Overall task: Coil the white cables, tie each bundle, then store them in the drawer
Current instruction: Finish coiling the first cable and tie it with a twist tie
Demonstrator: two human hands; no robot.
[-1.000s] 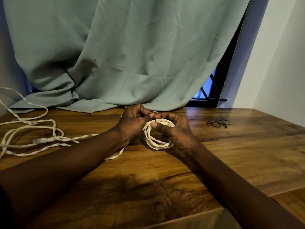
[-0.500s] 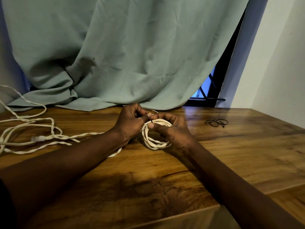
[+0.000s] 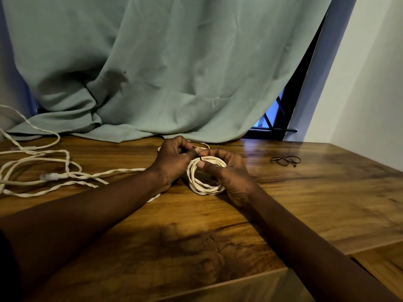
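A coiled white cable bundle [image 3: 205, 186] lies on the wooden table [image 3: 305, 203] at its middle. My right hand [image 3: 229, 173] grips the coil's right side, thumb pressed on its top strands. My left hand [image 3: 172, 160] pinches a thin dark tie [image 3: 199, 158] at the coil's upper left, fingers curled. A loose white twisted cable [image 3: 54, 171] sprawls over the table's left part, with a clear plug [image 3: 49, 176] on it. One strand runs under my left forearm.
Several thin black ties [image 3: 285, 160] lie on the table to the right. A pale green curtain [image 3: 174, 73] drapes onto the table's back edge. A white wall [image 3: 370, 94] stands at right. The table's front edge shows a seam at lower right.
Both hands stay on the coil. A thin dark tie now shows across the coil's top between my thumbs; my left hand has shifted slightly.
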